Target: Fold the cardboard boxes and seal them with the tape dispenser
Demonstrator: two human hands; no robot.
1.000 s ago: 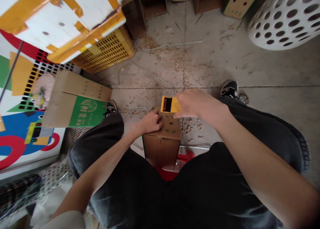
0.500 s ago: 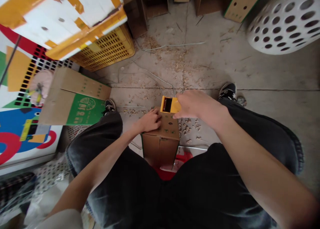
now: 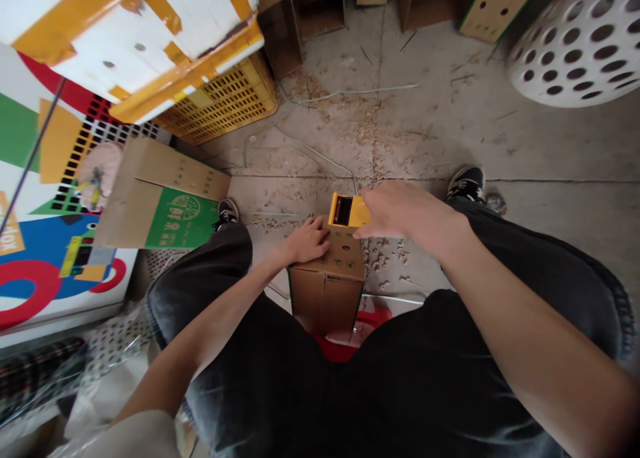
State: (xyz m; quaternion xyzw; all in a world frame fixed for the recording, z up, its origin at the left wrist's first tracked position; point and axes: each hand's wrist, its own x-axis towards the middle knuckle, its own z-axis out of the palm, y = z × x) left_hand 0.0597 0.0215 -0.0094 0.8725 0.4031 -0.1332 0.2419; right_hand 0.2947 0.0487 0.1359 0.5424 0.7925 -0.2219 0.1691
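A small brown cardboard box [image 3: 327, 298] with green edges and a round hole in its top stands between my legs. My left hand [image 3: 309, 240] lies on the left side of its top, fingers slightly bent and resting on the cardboard. Over the far end of the box, my right hand [image 3: 400, 208] is closed around a yellow hand tool [image 3: 357, 213]. That tool has a dark rectangular opening facing up; its exact kind is unclear. My right fingers hide its right end, and I cannot tell whether its underside touches the box.
Shavings or chips [image 3: 370, 155] and a thin pale cord [image 3: 360, 91] lie on the concrete floor. A green-printed carton [image 3: 165, 195] stands left, below a yellow crate [image 3: 225, 101] and a taped foam box [image 3: 165, 38]. A white perforated basket [image 3: 575, 58] is at upper right.
The whole view has shifted slightly to the right. My hands, the yellow tool and the box keep nearly the same positions relative to each other.
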